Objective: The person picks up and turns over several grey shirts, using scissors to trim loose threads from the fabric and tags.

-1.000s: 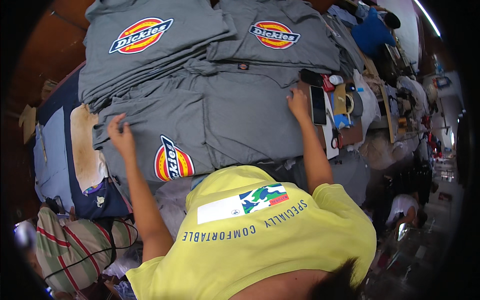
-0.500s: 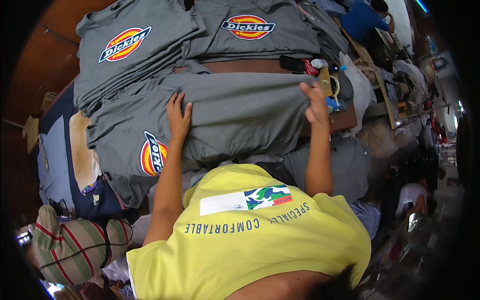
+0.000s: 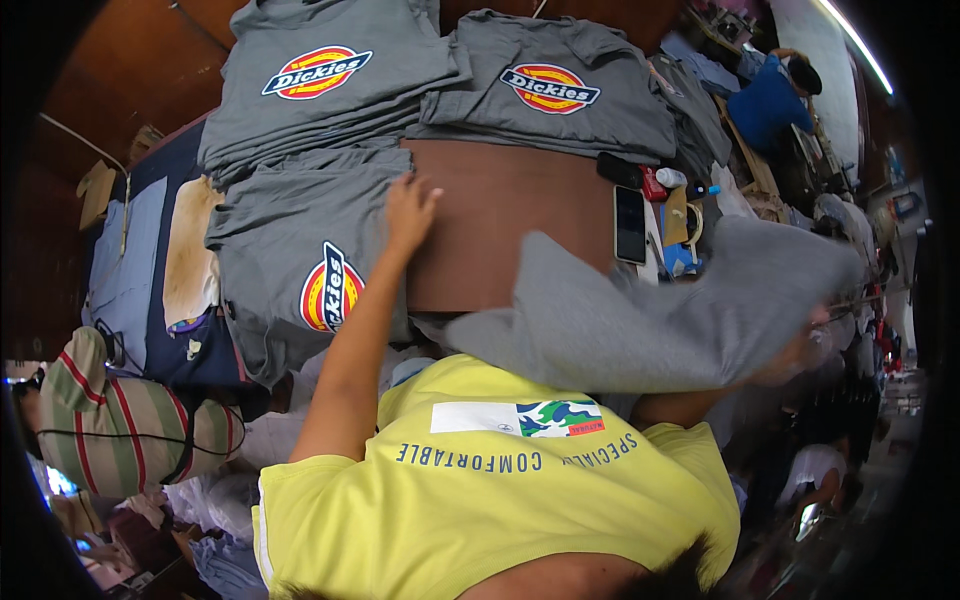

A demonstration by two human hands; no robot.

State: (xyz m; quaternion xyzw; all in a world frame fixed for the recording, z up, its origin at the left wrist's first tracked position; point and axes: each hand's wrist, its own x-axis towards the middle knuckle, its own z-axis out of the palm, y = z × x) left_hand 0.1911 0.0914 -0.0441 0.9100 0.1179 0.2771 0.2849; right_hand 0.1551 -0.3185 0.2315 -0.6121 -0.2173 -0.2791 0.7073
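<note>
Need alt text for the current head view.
A person in yellow holds grey cloth aloft in a blurred right hand; the left hand is at the edge of a grey shirt beside a brown board. Folded grey shirts lie behind; a phone lies to the right.

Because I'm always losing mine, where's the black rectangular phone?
In the head view, the phone lies right of centre, left of the round yellowish tape roll, below the oblong black case.
</note>
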